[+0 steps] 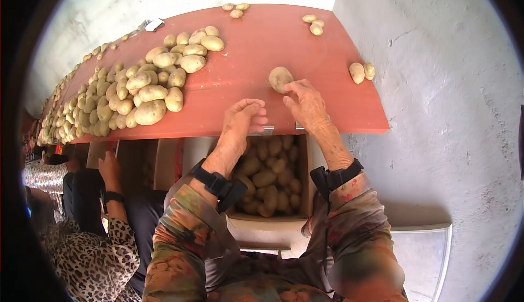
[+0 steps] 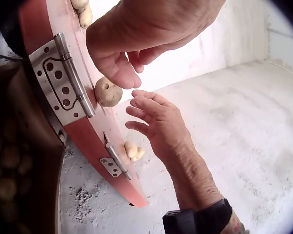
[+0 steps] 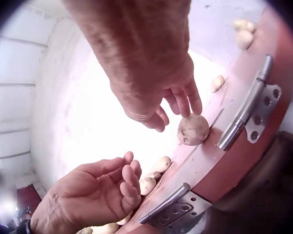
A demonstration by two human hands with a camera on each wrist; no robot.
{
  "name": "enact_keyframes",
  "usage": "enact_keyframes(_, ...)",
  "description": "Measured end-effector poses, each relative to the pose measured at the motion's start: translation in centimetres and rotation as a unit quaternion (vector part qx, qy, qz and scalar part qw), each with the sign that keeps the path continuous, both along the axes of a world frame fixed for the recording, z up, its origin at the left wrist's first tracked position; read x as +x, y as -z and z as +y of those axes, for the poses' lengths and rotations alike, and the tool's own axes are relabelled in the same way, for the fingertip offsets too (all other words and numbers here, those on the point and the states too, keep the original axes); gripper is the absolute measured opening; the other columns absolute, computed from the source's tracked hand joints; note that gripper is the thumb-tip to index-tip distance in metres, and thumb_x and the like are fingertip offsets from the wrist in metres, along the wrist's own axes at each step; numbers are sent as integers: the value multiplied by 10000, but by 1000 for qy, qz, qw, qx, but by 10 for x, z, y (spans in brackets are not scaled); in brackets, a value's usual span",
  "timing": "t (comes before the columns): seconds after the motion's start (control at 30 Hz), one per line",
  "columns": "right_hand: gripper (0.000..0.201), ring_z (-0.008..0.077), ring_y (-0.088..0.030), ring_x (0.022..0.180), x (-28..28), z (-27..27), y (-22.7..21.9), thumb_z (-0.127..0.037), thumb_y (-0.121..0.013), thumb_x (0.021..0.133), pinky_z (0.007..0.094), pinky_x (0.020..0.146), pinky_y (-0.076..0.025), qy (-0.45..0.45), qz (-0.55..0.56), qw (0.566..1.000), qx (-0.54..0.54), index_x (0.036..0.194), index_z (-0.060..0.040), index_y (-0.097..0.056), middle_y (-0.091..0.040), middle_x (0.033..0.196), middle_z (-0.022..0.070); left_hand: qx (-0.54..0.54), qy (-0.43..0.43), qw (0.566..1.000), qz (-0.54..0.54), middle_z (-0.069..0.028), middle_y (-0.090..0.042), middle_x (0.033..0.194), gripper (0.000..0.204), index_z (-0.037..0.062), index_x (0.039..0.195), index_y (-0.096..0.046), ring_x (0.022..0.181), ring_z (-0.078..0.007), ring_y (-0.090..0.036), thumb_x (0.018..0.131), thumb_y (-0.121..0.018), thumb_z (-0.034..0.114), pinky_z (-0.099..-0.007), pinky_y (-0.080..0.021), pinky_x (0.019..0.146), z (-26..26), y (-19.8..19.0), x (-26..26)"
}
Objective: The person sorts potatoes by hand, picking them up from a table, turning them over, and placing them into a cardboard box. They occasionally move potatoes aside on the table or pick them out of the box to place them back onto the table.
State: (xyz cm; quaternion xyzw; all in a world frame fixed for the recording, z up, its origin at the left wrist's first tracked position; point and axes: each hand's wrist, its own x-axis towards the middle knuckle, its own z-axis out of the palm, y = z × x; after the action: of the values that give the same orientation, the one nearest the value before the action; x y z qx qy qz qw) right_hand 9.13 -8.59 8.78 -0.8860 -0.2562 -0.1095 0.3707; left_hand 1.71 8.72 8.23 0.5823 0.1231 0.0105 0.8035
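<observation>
Potato pile (image 1: 139,92) sits well L of L hand (image 1: 241,119), open red table (image 1: 234,78) btwn. L fingers loosely bent, nothing held, nr front edge; potato-filled box (image 1: 267,218) below them. Lone potato (image 1: 278,79), tan, roundish, w/ dark dimple, is just by R hand's (image 1: 309,105) fingertips, contact unclear; R fingers half-spread. Table's R edge, then wall (image 1: 436,83), beyond them.

The head view looked forward and down at the bench (image 1: 245,51) from its near side. Close in, the left wrist view faced far right, the right wrist view far left; both shared the left hand (image 1: 241,119), right hand (image 1: 309,107) and a single potato (image 1: 279,79).
</observation>
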Motion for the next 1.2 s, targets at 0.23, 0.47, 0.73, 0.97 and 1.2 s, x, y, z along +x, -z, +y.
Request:
enact_keyframes(0.23, 462, 383, -326, 1299, 16, 20, 11, -208, -704, 760, 448, 1036, -353, 40, -49, 994, -88, 1201, -151, -578, -312, 1420, 230, -19, -1, 1000, -2, -44, -638, 847, 165, 41, 1008, -613, 698, -116, -623, 924, -512, 141, -240, -523, 583, 10, -1, -4)
enact_keyframes(0.47, 529, 393, -294, 1324, 24, 38, 12, -213, -694, 770, 468, 1062, -304, 20, -54, 994, -97, 1269, -128, -537, -324, 1415, 216, -22, -10, 1000, 7, -50, -641, 849, 166, 35, 1007, -612, 702, -123, -629, 923, -521, 145, -242, -530, 585, 20, -8, -8)
enact_keyframes(0.73, 527, 362, -436, 1173, 22, 51, -10, -191, -715, 733, 442, 964, -404, 12, -59, 998, -20, 1216, -84, -532, -414, 1300, 147, -30, -23, 999, -2, -54, -638, 848, 166, 30, 1003, -614, 701, -122, -622, 926, -514, 139, -243, -528, 586, 30, -8, -9)
enact_keyframes(0.97, 482, 363, -474, 1115, 17, 59, 17, -147, -699, 739, 445, 904, -451, -18, -44, 996, -77, 1187, -115, -524, -446, 1228, 158, -22, -19, 1000, 6, -51, -636, 846, 171, 27, 1006, -610, 706, -119, -618, 928, -509, 140, -242, -523, 591, 28, -11, -12)
enact_keyframes(1.2, 423, 371, -412, 1226, 6, 63, 11, -104, -682, 719, 457, 991, -393, -76, -71, 990, -100, 1130, -124, -581, -398, 1333, 198, -22, -18, 1000, -4, -49, -636, 859, 170, 32, 1020, -602, 716, -121, -621, 931, -507, 141, -242, -521, 593, 30, -6, -8)
